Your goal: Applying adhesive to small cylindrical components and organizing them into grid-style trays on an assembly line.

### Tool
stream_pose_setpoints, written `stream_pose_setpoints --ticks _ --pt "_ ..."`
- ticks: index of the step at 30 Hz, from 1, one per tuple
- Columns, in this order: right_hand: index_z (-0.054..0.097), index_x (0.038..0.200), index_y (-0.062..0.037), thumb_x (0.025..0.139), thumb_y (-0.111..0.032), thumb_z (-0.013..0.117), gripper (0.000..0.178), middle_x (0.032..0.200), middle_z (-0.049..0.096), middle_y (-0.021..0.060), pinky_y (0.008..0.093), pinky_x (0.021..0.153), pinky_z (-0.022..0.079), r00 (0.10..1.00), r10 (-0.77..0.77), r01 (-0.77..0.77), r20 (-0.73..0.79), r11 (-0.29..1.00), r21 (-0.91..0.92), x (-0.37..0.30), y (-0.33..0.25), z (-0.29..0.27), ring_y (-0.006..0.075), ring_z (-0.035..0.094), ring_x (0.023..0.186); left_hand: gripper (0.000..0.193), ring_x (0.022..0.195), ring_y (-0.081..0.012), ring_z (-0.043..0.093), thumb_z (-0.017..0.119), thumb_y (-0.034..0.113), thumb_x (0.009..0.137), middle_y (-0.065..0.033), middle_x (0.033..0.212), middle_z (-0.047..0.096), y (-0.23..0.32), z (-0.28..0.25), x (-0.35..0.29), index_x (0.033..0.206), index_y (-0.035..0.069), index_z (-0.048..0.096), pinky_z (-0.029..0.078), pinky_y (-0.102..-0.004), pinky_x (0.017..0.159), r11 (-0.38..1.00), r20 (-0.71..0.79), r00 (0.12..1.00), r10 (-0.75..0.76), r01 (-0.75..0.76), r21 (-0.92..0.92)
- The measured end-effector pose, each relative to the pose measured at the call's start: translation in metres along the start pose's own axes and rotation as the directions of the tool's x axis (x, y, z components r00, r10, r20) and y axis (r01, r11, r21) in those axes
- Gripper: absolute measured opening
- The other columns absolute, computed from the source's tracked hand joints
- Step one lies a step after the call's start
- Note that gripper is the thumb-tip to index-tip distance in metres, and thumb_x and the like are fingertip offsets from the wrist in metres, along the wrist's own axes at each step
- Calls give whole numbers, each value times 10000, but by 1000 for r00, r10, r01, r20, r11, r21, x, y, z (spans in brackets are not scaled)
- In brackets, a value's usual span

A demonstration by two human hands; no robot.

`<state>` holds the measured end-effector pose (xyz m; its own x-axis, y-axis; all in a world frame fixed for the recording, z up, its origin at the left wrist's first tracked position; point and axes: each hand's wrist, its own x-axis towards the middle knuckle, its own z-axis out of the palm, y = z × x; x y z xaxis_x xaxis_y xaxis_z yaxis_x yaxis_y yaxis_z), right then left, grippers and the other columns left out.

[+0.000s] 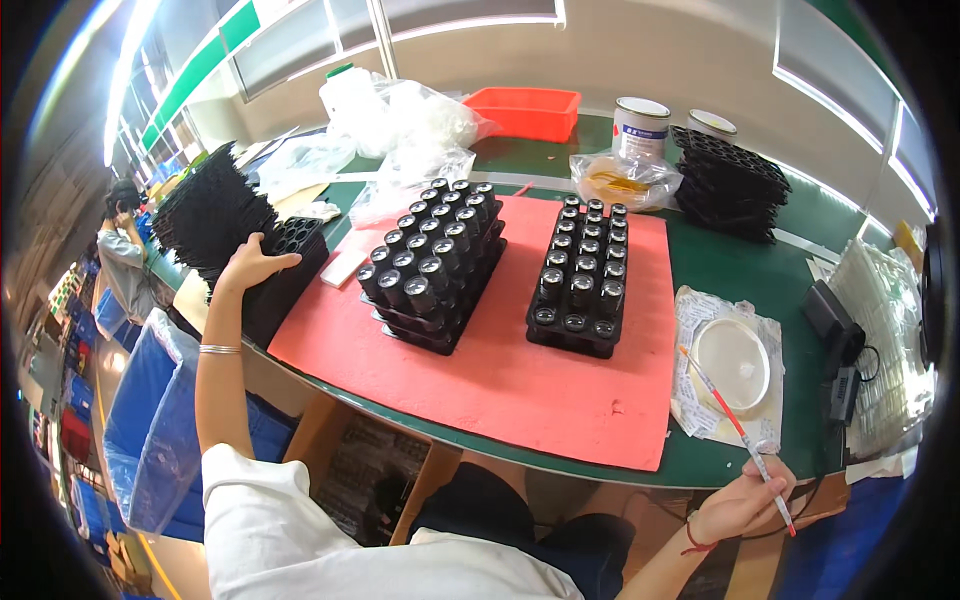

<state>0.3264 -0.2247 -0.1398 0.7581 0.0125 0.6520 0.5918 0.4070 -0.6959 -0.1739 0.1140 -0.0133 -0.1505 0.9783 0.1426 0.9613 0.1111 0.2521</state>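
Note:
At the left end of the bench, my left hand [258, 264] grips the edge of a tilted stack of black plastic trays [210, 215], with more black trays [298, 238] right beside it. My right hand [745, 497], at the near right edge, closes around a slim brush [742, 432] with a red and white handle. The brush tip points at a round, shallow whitish dish [733, 362] on a paper-covered pad. Between my hands, a stacked black tray [440, 325] and a second black tray [572, 340] hold rows of black cylinders with glassy tops.
A pink mat [500, 400] lies under the trays. Behind are plastic bags [420, 115], an orange-red bin [525, 112], a can [640, 128] and more black trays [735, 180]. A black device [835, 325] stands far right. A person [125, 250] sits at far left.

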Motion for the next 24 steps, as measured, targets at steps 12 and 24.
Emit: stream_pose_setpoints --ticks 12,24 --pt "376 737 -42 960 -247 325 307 689 379 59 280 617 297 1000 9 -9 -27 1000 27 2 -1 0 137 362 653 935 1178 -370 431 543 651 718 -306 1232 440 170 -48 -74 1297 -56 346 344 -384 982 931 -202 917 343 -302 207" --pt "378 739 -41 947 -267 367 308 665 386 63 285 595 289 999 -27 25 18 996 80 -2 3 -3 138 364 617 1010 994 -366 573 391 792 671 -267 1023 593 250 -17 -74 1193 -70 468 418 -386 886 771 268 886 378 -462 438"
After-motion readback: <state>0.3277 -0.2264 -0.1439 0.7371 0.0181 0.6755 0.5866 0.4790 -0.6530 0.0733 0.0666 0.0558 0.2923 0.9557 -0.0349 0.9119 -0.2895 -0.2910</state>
